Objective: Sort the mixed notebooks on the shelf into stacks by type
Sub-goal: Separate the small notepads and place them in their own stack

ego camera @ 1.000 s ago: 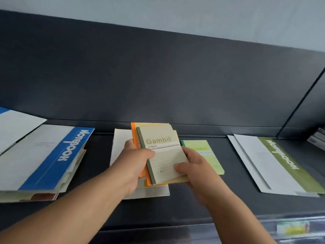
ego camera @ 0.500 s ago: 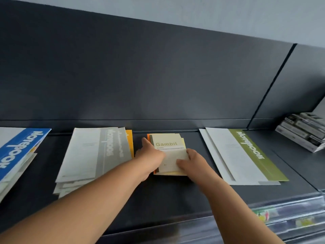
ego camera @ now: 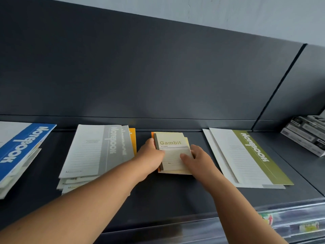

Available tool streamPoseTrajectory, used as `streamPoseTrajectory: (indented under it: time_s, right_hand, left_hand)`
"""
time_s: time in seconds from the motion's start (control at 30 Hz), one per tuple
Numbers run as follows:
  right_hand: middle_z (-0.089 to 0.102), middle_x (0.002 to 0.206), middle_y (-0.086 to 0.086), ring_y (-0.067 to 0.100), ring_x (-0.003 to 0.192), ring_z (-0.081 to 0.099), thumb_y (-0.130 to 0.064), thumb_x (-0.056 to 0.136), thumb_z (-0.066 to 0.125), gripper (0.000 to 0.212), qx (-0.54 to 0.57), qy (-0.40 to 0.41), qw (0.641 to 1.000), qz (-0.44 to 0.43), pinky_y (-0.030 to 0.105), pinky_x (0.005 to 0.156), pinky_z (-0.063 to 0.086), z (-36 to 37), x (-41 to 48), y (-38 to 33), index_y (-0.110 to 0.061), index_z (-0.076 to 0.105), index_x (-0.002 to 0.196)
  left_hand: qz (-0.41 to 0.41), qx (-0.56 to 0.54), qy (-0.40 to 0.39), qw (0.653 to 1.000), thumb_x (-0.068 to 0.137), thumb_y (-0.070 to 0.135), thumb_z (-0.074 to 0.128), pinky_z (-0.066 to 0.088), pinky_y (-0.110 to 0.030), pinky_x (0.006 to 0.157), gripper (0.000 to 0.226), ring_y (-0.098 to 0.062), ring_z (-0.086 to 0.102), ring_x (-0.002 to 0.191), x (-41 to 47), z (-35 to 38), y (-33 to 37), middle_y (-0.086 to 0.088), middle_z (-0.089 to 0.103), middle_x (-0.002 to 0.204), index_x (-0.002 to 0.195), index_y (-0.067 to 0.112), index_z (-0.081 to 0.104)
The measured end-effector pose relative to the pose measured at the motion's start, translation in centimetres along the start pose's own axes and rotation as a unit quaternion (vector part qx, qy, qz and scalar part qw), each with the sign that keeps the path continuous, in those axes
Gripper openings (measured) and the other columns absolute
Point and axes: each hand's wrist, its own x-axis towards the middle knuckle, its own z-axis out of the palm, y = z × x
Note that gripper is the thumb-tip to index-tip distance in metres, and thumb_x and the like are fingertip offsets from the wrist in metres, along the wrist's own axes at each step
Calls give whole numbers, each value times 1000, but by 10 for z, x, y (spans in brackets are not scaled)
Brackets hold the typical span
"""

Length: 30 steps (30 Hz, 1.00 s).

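Whereas a second ago the small notebook stack (ego camera: 173, 152) was held up in the air, it now lies flat on the shelf (ego camera: 175, 194), between the grey notebook pile (ego camera: 98, 150) on its left and the green notebook pile (ego camera: 246, 155) on its right, apart from both. Its long axis runs from the shelf's front toward the back panel, with the "Gambit" title at the far end reading upright and the dark spine on the left. The left hand (ego camera: 151, 154) clasps the spine side, thumb on the cover, and the right hand (ego camera: 198, 159) clasps the opposite side, thumb likewise on top.
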Motion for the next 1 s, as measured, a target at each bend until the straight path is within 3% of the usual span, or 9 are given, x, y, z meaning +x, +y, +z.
streamPoseTrajectory:
  time_s: [0.07,0.17,0.23,0.37,0.47,0.53,0.63,0.77,1.0]
  right_hand:
    - [59,88,-10,15,84,58,-24,91,58,19,0,27,999,17,27,64,43,1,0,-2,-17,50,107]
    - [59,101,-10,15,95,59,-19,91,64,53,51,36,997,49,27,75,45,0,-1,-4,-14,42,139]
    - [61,115,-3,19,103,61,-16,89,68,62,112,42,990,69,31,83,47,-1,1,-1,-15,40,144]
    - [63,120,7,26,104,65,-8,84,74,64,292,41,948,122,44,97,52,-4,4,6,-11,45,141]
    - [68,109,14,29,94,68,-4,89,66,51,419,11,896,146,44,82,57,-10,2,3,0,48,136]
    - [69,101,14,29,87,69,-5,93,62,34,431,-14,887,162,39,66,57,-15,0,1,0,54,125]
    - [69,109,16,29,95,69,-2,94,58,26,425,-30,889,166,38,66,59,-19,0,3,-3,58,120]
    - [70,108,17,28,89,69,6,93,54,28,439,-22,882,173,30,53,58,-25,3,14,-3,59,119]
    - [67,87,13,20,71,66,4,95,51,16,591,34,793,145,23,43,54,-54,1,19,-9,59,100]
  left_hand:
    - [-49,-71,44,995,97,10,45,52,-29,78,21,-21,55,105,6,-4,-1,-1,57,116,117,15,46]
    - [-113,-161,62,978,95,9,50,56,-42,85,8,-27,65,95,12,-9,-4,-10,65,102,100,14,54]
    - [-125,-168,47,977,96,10,53,57,-41,83,6,-26,65,92,11,-10,-4,-11,67,99,95,14,56]
    - [-124,-212,28,969,100,9,43,59,-40,62,16,-27,70,82,4,-11,3,-12,71,94,100,12,59]
    - [-106,-240,33,964,102,11,39,55,-32,50,19,-23,70,77,2,-11,9,-9,71,92,98,15,57]
    - [-90,-257,40,961,103,12,39,56,-33,52,19,-22,70,78,0,-10,12,-9,70,93,98,16,57]
    - [-75,-276,53,957,102,10,39,55,-35,54,19,-24,68,81,-1,-12,16,-10,67,93,95,16,56]
    - [-67,-282,71,954,102,6,38,50,-33,51,27,-20,64,75,0,-22,20,-6,65,87,83,18,53]
    - [-81,-242,92,962,100,5,35,52,-29,48,27,-22,66,80,7,-34,11,-8,68,94,102,14,60]
